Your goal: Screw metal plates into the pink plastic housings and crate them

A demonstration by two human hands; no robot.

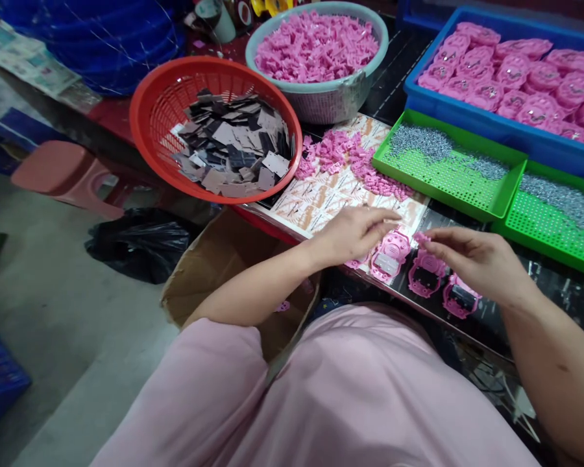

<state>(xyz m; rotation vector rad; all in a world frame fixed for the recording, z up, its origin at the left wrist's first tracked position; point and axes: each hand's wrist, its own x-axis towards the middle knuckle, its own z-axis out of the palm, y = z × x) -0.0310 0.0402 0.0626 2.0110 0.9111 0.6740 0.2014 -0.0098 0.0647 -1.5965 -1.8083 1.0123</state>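
My left hand (pixel 353 235) is at the top end of a pink plastic casing (pixel 390 254) with a pale rectangular window. Its thumb and fingertips come together there, and what they pinch, if anything, is hidden. Between the thumb and fingers of my right hand (pixel 484 259) is a small pink plastic part (pixel 421 238). This part is at the top of a second casing (pixel 426 272) with a black middle. To its right lies a third pink casing (pixel 461 296), just under my right hand. Loose small pink parts (pixel 338 152) lie in a heap beyond my left hand.
A red basket (pixel 146 152) holds flat grey and black plates. Behind stands a grey-blue basin (pixel 316 107) of pink parts. Green trays (pixel 448 188) of small metal screws adjoin a blue crate (pixel 413 87) of pink casings. Below the table edge is an open cardboard box (pixel 189 285).
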